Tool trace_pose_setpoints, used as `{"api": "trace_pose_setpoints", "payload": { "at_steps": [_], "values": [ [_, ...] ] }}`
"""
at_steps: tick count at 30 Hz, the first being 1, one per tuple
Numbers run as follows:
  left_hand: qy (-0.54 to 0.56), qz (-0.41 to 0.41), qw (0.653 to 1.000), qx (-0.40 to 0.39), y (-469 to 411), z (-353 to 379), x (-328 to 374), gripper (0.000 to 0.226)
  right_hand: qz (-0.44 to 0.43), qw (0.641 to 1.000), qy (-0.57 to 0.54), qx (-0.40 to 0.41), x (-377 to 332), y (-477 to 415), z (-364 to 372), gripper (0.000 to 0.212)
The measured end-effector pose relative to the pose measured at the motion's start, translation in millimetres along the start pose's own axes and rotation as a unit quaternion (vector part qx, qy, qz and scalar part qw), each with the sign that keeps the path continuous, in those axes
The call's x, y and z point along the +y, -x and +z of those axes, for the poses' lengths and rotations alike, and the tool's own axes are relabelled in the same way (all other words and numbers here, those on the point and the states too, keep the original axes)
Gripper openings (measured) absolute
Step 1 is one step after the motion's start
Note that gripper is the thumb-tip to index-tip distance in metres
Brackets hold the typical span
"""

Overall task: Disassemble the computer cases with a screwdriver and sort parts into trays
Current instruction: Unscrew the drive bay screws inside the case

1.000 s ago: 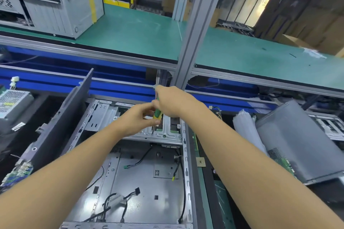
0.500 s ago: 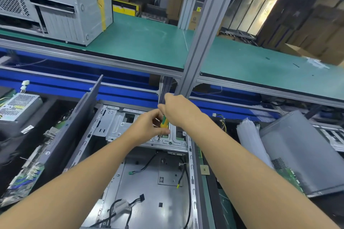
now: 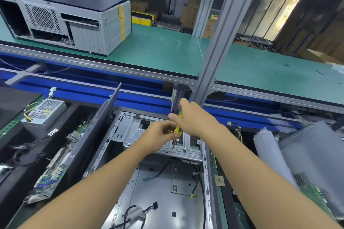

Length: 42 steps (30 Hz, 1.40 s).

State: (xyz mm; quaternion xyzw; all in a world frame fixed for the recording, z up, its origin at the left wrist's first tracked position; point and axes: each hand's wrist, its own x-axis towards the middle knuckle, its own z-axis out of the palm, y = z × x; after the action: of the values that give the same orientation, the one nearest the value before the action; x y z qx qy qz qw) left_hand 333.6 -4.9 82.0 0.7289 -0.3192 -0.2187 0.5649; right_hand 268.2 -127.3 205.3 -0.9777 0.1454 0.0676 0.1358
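Green-matted upper shelf (image 3: 158,50) spans the frame, split by a slanted aluminium post (image 3: 217,46). Blue rail (image 3: 139,96) runs under its front edge. Stacked cardboard boxes (image 3: 188,15) and a yellow-black box (image 3: 142,19) sit behind. Clear plastic bundle (image 3: 270,147) lies at right.

Open grey sheet-metal computer case (image 3: 163,206): bare steel, dull satin, smooth w/ punched holes. Pale stamped metal drive bracket (image 3: 134,132) inside: brighter, semi-gloss. Green-and-yellow plastic-handled screwdriver (image 3: 177,128): glossy handle, thin metal shaft. Silver metal power supply box (image 3: 43,112): perforated top. Green bench mat (image 3: 158,50): matt, scuffed. Silver aluminium post (image 3: 223,33): satin, ribbed. Second grey metal case (image 3: 87,31) w/ smooth black lid, yellow tape strip (image 3: 122,22). Clear plastic bag roll (image 3: 268,147): crinkled, shiny.
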Motion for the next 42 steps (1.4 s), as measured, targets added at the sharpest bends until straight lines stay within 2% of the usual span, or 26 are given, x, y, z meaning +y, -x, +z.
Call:
{"api": "trace_pose_setpoints", "payload": {
  "at_steps": [4,9,17,19,22,23,29,34,37,42],
  "values": [
    [0.008,-0.013,1.0,0.023,-2,4,0,0.019,0.07,0.996,0.025,0.05,-3,4,4,0.063],
    [0.003,0.01,1.0,-0.003,1,2,5,0.022,0.029,0.999,-0.011,0.014,-5,4,1,0.03],
    [0.006,0.023,0.999,-0.026,6,3,12,0.019,0.016,0.999,-0.03,-0.019,-4,11,-1,0.02],
    [0.009,0.02,1.0,-0.014,6,4,11,0.017,0.017,0.999,-0.028,-0.015,-3,12,-1,0.03],
    [0.005,0.009,1.0,0.006,3,7,9,0.014,0.058,0.998,0.015,0.025,-4,13,-1,0.075],
    [0.002,0.004,1.0,0.007,2,9,8,0.016,0.073,0.996,0.028,0.04,-3,13,-1,0.079],
    [-0.009,0.007,1.0,0.006,2,10,7,0.022,0.046,0.998,-0.011,0.037,-1,12,-3,0.049],
    [-0.009,0.022,0.999,-0.031,6,6,4,0.024,0.023,0.999,-0.024,0.024,0,12,-2,0.04],
    [-0.011,0.019,1.0,-0.012,4,7,3,0.022,-0.002,0.999,-0.048,0.024,1,13,-3,0.035],
    [-0.034,0.018,0.998,0.043,0,10,-1,0.021,-0.03,0.996,-0.085,-0.011,-1,13,-2,0.041]
  ]
}}
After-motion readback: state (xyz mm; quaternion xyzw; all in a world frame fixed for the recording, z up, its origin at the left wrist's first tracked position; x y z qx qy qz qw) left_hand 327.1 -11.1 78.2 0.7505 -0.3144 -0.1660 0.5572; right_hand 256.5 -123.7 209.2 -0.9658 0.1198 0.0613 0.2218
